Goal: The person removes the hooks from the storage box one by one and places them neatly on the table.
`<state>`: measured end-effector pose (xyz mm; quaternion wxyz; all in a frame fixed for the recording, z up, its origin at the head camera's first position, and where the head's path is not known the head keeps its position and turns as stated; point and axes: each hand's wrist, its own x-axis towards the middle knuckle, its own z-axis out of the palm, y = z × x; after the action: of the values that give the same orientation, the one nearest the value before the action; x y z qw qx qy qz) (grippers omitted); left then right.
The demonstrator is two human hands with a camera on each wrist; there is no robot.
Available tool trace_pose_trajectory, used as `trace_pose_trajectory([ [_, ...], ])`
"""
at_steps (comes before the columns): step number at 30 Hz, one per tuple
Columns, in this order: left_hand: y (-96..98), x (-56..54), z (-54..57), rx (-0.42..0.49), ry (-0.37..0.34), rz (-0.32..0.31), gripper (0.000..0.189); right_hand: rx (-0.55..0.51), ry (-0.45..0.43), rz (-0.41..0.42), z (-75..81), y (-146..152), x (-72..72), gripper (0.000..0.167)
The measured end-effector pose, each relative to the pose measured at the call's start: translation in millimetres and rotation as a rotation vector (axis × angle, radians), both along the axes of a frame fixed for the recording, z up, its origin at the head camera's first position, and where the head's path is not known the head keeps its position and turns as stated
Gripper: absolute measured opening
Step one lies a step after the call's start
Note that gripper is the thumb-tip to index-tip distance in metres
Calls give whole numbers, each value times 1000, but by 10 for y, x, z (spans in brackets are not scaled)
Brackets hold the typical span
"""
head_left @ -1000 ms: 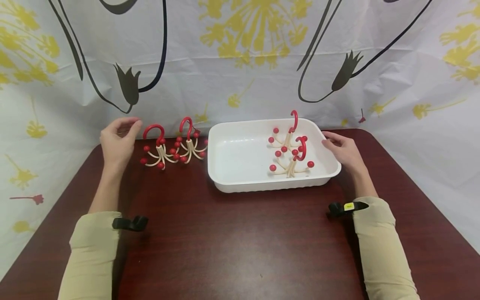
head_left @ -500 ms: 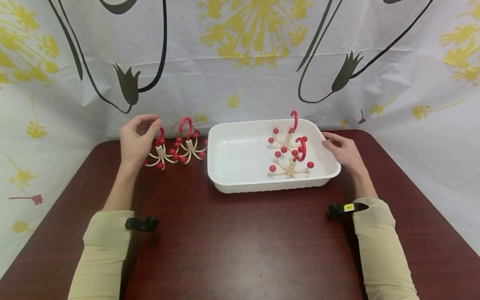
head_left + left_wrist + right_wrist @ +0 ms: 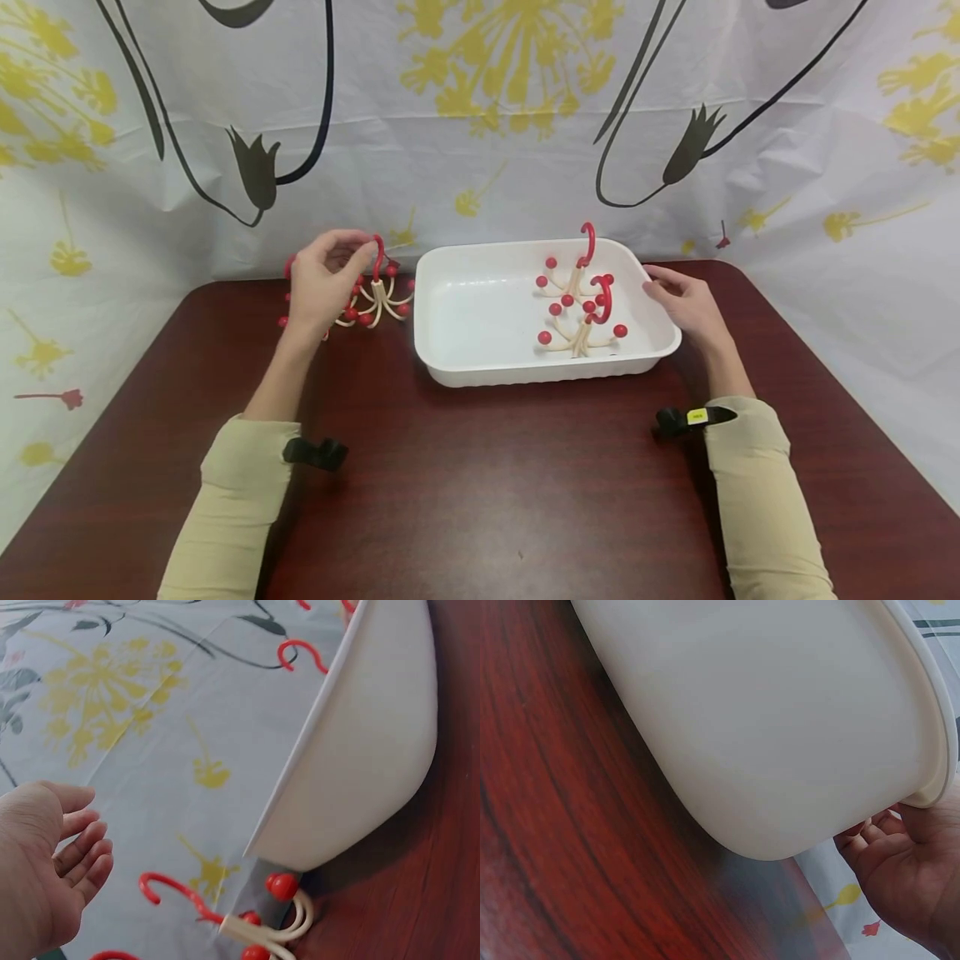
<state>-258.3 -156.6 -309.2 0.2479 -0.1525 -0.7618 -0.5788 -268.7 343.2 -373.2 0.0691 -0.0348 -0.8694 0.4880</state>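
Note:
My left hand [image 3: 322,283] hovers by an umbrella-shaped hook hanger [image 3: 378,293] with a red curved handle and cream arms tipped with red balls. In the left wrist view, a gap separates its loosely bent fingers from that handle. A second such hanger [image 3: 288,267] is mostly hidden behind this hand. At the white tray's [image 3: 480,321] right end, my right hand [image 3: 693,312] grips the rim, the thumb near the top edge; the right wrist view shows its fingers curled against the end wall. Two more hangers, a rear one [image 3: 588,243] and a front one [image 3: 607,302], stand inside the tray's right half.
Everything rests on a dark red-brown wooden table [image 3: 480,483]. Close behind the tray hangs a white cloth [image 3: 517,192] printed with yellow and grey flowers. The tray's left end stands just right of the nearer loose hanger.
My left hand has moved right, from beside the leftmost hanger, past its handle, to the second hanger's handle. The right hand and the tray have stayed practically still.

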Motion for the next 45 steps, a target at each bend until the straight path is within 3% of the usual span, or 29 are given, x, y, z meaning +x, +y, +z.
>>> trace_pose_trajectory([
  [11, 391, 17, -8, -56, -13, -72, 26, 3, 3, -1, -8, 11, 8, 53],
  [21, 745, 23, -43, -36, -14, -140, 25, 8, 4, 0, -6, 1, 0, 54],
  [45, 1495, 145, -213, -122, 21, -359, 23, 12, 5, 1, -12, 15, -15, 53],
])
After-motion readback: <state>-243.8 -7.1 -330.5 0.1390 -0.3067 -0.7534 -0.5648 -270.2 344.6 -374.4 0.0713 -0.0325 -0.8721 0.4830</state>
